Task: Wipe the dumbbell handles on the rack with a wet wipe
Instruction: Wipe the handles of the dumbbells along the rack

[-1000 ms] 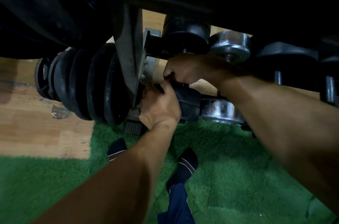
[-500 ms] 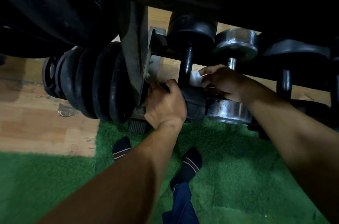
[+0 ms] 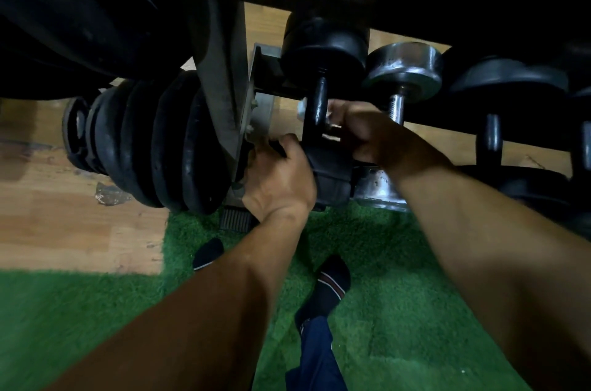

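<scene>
Right hand (image 3: 361,131) has slid back in since half a sec ago, now pinching the white wet wipe (image 3: 329,128) against the black dumbbell handle (image 3: 315,112) | left hand (image 3: 281,179) still gripping that dumbbell's near head (image 3: 332,176) | rack (image 3: 224,96) holds chrome dumbbell (image 3: 403,70) alongside | no readable labels

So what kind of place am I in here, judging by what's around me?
Most likely a gym or home weights corner. Dumbbells sit in a row on a metal rack, among them a black dumbbell and a chrome dumbbell; stacked black weight plates hang at the rack's end, and green turf matting covers part of the floor.
</scene>
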A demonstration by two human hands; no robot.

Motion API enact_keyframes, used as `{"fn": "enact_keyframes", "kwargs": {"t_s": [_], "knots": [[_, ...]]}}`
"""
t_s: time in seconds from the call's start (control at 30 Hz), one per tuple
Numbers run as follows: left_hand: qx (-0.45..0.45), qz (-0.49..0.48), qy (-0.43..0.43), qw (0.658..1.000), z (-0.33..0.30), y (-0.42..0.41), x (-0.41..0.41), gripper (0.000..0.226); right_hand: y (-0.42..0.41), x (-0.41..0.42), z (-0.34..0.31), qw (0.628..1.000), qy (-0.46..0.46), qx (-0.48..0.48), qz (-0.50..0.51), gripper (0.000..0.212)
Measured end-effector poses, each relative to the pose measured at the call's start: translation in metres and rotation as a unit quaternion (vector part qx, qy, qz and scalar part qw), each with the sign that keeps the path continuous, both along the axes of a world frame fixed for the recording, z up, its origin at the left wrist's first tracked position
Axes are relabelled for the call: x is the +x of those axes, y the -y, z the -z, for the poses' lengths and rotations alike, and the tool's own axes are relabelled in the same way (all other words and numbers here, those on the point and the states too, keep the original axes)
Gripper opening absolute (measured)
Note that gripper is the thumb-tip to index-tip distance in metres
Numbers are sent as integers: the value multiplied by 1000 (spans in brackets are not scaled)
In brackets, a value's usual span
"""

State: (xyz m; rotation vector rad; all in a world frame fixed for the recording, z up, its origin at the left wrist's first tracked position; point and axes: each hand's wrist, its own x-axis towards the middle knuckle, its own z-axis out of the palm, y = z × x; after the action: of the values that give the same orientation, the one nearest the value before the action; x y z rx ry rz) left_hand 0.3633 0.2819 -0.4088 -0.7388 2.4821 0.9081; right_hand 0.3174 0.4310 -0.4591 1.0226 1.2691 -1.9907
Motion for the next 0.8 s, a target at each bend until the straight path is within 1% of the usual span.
{"fn": "enact_keyframes", "kwargs": {"t_s": [0.07, 0.1, 0.17, 0.2, 0.27, 0.33, 0.37, 0.4, 0.5, 0.57, 0.63, 0.7, 0.77, 0.8], "knots": [[0, -2, 3, 1000, 0, 0, 0, 52, 2, 7, -1, 995, 31, 33, -84, 25], [-2, -3, 2, 1000, 0, -1, 0, 52, 3, 8, -2, 992, 37, 55, -110, 26], [-4, -3, 0, 1000, 1, -1, 0, 53, 4, 4, -3, 986, 8, 114, -120, 31], [-4, -2, 0, 1000, 1, -1, 0, 52, 6, 1, -6, 983, -20, 153, -102, 32], [-3, -1, -1, 1000, 1, -1, 0, 52, 7, -9, -9, 972, -58, 227, -30, 30], [-5, 3, -1, 1000, 1, 0, 0, 51, 8, -17, -8, 963, -55, 258, 58, 24], [-5, 5, -1, 1000, 1, 0, 0, 51, 8, -18, -6, 954, -56, 282, 83, 23], [-4, 5, -1, 1000, 1, 0, 0, 51, 8, -17, -4, 942, -65, 317, 88, 21], [-5, 1, 1, 1000, 2, 0, 0, 52, 13, -6, -6, 892, -133, 430, 29, 26], [-8, 3, 1, 1000, 3, 0, 0, 53, 13, 0, -8, 847, -213, 486, -15, 26], [-10, 5, -4, 1000, 4, 0, 0, 52, 9, 2, -12, 797, -283, 526, -90, 25], [-12, 9, -8, 1000, 5, 0, -1, 51, 5, 4, -17, 778, -314, 511, -187, 21], [-13, 11, -9, 1000, 6, 0, 0, 52, -1, 9, -24, 763, -324, 485, -281, 18], [-13, 12, -9, 1000, 6, 0, 0, 52, -5, 13, -27, 763, -317, 470, -310, 17]]}}
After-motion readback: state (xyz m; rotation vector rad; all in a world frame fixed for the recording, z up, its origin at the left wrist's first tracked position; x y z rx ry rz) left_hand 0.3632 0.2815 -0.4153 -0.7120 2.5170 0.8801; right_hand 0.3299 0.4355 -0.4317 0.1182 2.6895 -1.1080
